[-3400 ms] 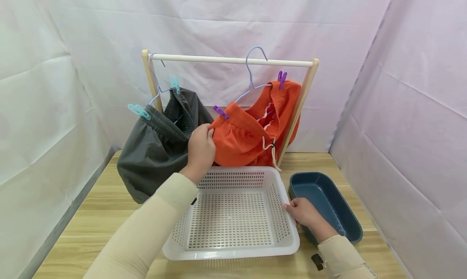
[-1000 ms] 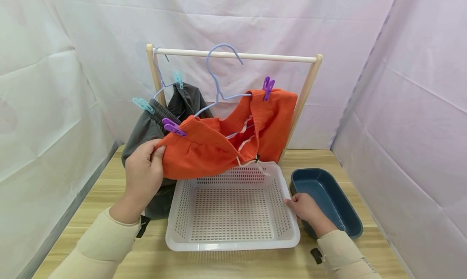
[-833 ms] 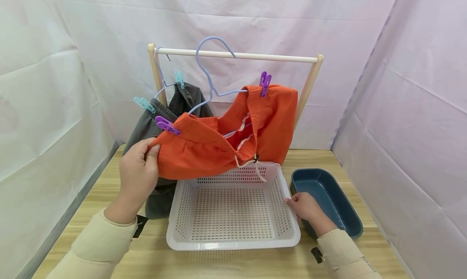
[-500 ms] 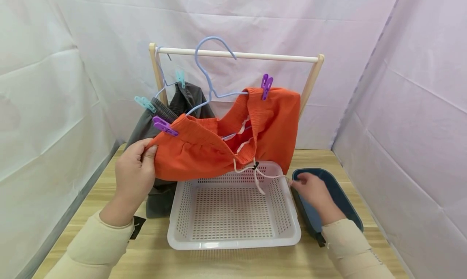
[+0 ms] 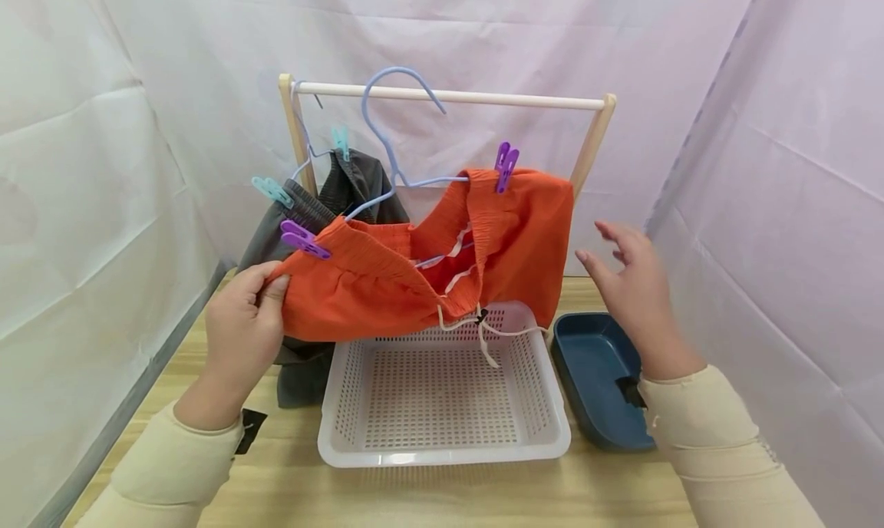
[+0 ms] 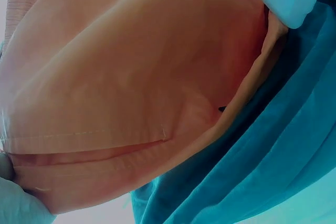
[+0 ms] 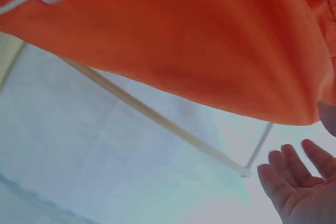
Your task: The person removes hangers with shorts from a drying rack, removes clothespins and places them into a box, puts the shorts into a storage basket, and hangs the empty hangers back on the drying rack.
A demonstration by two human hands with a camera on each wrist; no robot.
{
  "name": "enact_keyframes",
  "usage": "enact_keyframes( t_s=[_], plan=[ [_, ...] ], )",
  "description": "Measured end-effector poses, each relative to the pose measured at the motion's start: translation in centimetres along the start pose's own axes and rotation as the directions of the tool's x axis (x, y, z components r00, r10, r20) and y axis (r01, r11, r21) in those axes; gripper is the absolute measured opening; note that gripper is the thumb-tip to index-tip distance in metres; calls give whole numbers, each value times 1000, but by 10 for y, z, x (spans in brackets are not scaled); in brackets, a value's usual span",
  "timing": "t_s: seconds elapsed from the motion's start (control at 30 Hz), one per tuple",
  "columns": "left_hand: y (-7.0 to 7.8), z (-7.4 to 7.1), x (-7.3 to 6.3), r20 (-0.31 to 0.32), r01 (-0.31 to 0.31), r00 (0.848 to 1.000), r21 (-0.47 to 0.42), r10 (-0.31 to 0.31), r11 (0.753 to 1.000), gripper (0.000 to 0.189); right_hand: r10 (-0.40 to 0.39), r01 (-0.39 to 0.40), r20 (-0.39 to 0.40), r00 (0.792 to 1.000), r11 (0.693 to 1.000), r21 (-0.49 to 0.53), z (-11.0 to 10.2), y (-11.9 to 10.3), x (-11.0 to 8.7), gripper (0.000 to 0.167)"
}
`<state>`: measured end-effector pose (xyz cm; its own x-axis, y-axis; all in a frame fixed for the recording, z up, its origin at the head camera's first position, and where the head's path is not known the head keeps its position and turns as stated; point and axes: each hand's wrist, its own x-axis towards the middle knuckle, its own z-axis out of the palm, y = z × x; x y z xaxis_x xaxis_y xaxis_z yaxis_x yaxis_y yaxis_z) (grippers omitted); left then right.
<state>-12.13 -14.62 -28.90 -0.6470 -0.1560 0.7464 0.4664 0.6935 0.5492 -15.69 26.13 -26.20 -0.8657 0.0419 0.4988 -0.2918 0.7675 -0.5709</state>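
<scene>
"So, where's the orange garment (image 5: pixel 359 305)?"

"Clipped to a blue hanger (image 5: pixel 368 113) by purple clips (image 5: pixel 506 171), in front of the rack (image 5: pixel 525 99). Whether the hook rests on the bar, I can't tell."

"And the hands?"

"The left hand (image 5: pixel 242 328) pinches the garment's left edge between thumb and fingers. The right hand (image 5: pixel 634 290) holds nothing; its thumb and fingers stand apart beside the garment's right edge. I can't tell whether they touch it."

"What's hard to make out?"

"Much of the grey garment (image 5: pixel 304 386), at far left, is covered by the orange one and the left hand. In the left wrist view cloth fills most of the space, and only a bit of that hand shows at the lower corner. The right wrist view cuts the right hand off at the edge."

"Now the containers?"

"The white basket (image 5: pixel 442 460) sits in the middle, slotted floor showing, its far left corner behind the orange cloth. A pale drawcord (image 5: pixel 486 351) dangles over its far part; inside or above, I can't say. To its right is the blue tray (image 5: pixel 597 394), partly hidden by the right hand and sleeve (image 5: pixel 704 417)."
</scene>
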Motion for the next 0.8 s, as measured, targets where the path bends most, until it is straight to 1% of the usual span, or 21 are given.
enact_keyframes(
  t_s=[0.07,0.13,0.23,0.3,0.4,0.5,0.57,0.67,0.8],
  plan=[
    [0,-1,-1,12,2,1000,-3,-2,1000,12,-73,72,-9,997,997,-36,-3,-9,6,53],
    [0,-2,-1,17,-8,1000,-4,8,1000,11,-122,122,-4,992,991,-63,-5,-18,13,56],
    [-1,-3,-1,26,-35,999,-6,35,999,9,-166,168,26,986,983,-76,-6,-30,21,58],
    [-1,-2,-1,29,-61,998,-12,61,998,8,-179,183,53,982,979,-84,-6,-36,25,59],
    [-2,-2,0,41,-90,995,-20,91,996,9,-193,201,92,977,975,-95,-4,-40,31,54],
    [-2,-2,1,49,-110,993,-21,111,994,8,-174,187,135,976,978,-92,-3,-42,34,43],
    [-2,-2,1,51,-113,992,-16,114,993,8,-173,189,145,974,977,-100,-2,-42,35,34],
    [-2,-3,3,55,-108,993,-12,108,994,7,-177,193,135,975,974,-118,-1,-43,35,24],
    [0,-5,8,65,-98,993,-18,99,995,7,-187,195,82,979,974,-115,-1,-45,34,19]
  ],
)
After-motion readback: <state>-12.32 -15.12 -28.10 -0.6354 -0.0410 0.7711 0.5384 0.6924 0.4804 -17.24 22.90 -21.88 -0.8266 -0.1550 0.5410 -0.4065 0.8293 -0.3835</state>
